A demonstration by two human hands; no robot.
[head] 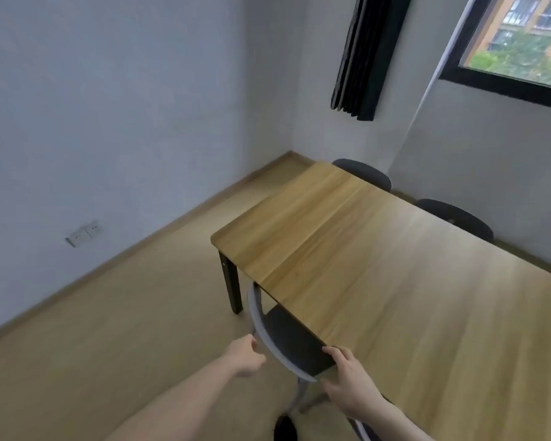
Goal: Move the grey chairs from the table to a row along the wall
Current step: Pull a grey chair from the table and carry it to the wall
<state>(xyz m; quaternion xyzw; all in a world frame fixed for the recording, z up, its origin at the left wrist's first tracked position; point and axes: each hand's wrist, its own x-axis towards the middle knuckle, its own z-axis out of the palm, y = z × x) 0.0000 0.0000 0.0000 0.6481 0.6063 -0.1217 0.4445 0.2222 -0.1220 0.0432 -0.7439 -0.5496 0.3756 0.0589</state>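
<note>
Three grey chairs show at the wooden table (379, 249), which fills the right of the view. The near chair (287, 338) is tucked under the table's front edge, its curved backrest facing the person; two far chairs (366, 173) (458, 214) stand along the opposite side by the wall. The right hand (347, 380) grasps the near chair's backrest end. The left hand (245, 354), fingers curled, is beside the backrest; contact is unclear.

Small meeting room or office. Long wooden bench (379, 249) nearly fills it, grey chairs (368, 173) tucked in on its far side, bare grey walls, wall sockets (85, 233) left of bench, dark curtain (365, 55) and window (522, 43) beyond it.
</note>
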